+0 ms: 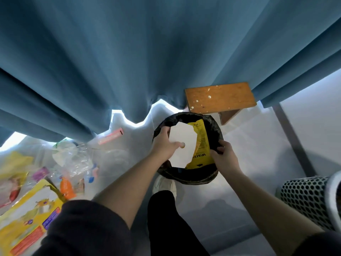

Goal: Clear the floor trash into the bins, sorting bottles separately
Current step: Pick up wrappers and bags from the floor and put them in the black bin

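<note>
Dark sleeves (88,228) sit closest to the lens, w/ bare forearms reaching fwd and down toward a round bin (186,174) lined w/ a black bag. Between the arms, a black trouser leg (166,218) and a white shoe (164,183) stand just beside the bin's near edge.

Left hand (164,145) holds a torn white sheet (182,145) over the bin mouth, thumb pressed on top of the paper, fingers under it, so that grip is closed on the sheet. Right hand (224,156) pinches the bag's rim on the right side. Inside the bin, partly under the sheet, lies a yellow packet (202,145) w/ black print.

Left of the person, the pale floor (249,145) is littered: clear crumpled plastic (73,156), an orange wrapper (67,187), a big yellow printed bag (31,215), a pink strip (110,135) near the curtain hem. No bottle clearly made out in the pile.

Blue curtain (147,52) hangs across the top. Behind the bin, a wooden stool (219,97), touching the curtain. At far right, a perforated mesh bin (304,198), well apart from the black one.
</note>
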The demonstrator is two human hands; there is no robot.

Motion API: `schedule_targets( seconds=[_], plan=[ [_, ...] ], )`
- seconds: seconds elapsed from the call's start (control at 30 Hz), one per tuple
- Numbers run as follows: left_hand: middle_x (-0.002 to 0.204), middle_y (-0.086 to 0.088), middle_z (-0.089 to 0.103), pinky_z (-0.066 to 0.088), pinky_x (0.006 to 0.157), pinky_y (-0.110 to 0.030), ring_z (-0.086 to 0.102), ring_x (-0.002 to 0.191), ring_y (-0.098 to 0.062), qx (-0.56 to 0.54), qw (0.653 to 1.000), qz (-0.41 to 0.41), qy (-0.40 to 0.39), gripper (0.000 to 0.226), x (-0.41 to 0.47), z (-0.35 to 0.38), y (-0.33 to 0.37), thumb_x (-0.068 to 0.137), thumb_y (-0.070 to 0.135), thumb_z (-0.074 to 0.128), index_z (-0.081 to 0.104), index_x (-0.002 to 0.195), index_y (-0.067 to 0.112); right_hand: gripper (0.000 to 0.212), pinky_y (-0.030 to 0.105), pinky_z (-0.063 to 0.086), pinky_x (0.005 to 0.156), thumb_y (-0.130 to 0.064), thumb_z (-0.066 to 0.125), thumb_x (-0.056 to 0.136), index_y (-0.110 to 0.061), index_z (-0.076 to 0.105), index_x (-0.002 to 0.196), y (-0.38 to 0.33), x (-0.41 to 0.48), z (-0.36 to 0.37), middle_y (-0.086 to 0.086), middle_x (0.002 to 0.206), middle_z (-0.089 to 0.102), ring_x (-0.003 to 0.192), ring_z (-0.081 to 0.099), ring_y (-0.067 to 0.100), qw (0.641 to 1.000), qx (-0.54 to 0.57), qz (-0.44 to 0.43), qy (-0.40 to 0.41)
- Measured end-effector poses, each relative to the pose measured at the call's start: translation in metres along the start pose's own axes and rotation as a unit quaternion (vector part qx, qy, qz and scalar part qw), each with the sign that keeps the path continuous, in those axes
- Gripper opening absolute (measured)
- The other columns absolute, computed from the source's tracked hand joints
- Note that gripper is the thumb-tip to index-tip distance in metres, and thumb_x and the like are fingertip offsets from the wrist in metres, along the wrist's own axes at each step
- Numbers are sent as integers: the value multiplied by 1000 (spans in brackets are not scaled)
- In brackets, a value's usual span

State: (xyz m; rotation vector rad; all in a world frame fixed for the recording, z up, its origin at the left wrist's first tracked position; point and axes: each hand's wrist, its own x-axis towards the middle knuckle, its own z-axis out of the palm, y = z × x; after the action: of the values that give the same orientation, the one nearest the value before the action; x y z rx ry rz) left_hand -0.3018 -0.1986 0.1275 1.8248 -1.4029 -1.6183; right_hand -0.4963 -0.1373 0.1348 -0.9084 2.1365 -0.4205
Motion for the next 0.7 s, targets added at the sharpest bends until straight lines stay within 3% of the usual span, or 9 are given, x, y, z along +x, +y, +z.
schedule_targets(
  seconds=[0.13, 0.23, 0.3, 0.43, 0.6, 0.7],
  plan=[
    [139, -13, 46, 43, 103, -41, 50, 123, -27, 15, 999, -43, -22, 88, 5, 7, -21, 79, 21, 74, 19, 147, 18, 58, 31, 44, 81, -27, 58, 93, -15, 32, 144, 5, 2, 9, 8, 135, 50, 103, 54, 22, 1000, -2, 1, 5],
    [138, -13, 46, 44, 92, -30, 53, 118, -24, 3, 1000, -19, -14, 76, -4, -9, -30, 84, 13, 69, 25, 145, 16, 58, 34, 46, 87, -26, 58, 92, -16, 33, 143, -1, -5, 19, 8, 133, 51, 113, 54, 25, 1000, -10, -14, -9],
    [133, -12, 49, 43, 87, -26, 54, 111, -21, 54, 998, 16, 1, 70, -14, -31, -39, 83, 14, 70, 32, 142, 14, 57, 36, 45, 90, -23, 58, 92, -17, 34, 143, -9, -14, 29, 8, 136, 48, 117, 52, 26, 998, -32, -45, -24],
    [132, -10, 51, 40, 91, -24, 53, 115, -21, 157, 986, 49, 32, 65, -36, -86, -73, 80, 14, 72, 41, 137, 12, 56, 32, 43, 90, -21, 57, 93, -18, 32, 144, -37, -39, 60, 6, 142, 41, 123, 46, 24, 983, -106, -143, -52],
    [136, -7, 47, 44, 98, -39, 48, 123, -24, 264, 962, -1, 64, 63, -53, -149, -139, 81, 23, 69, 39, 137, 18, 54, 43, 41, 101, -23, 54, 92, -21, 33, 143, -76, -57, 122, 4, 141, 39, 130, 38, 25, 939, -205, -263, -91],
    [136, -5, 47, 47, 94, -39, 48, 122, -25, 327, 941, -37, 84, 63, -50, -180, -179, 84, 30, 66, 37, 139, 21, 55, 41, 32, 106, -25, 51, 93, -21, 32, 145, -95, -55, 169, 3, 144, 38, 133, 35, 24, 882, -313, -336, -108]
  ],
)
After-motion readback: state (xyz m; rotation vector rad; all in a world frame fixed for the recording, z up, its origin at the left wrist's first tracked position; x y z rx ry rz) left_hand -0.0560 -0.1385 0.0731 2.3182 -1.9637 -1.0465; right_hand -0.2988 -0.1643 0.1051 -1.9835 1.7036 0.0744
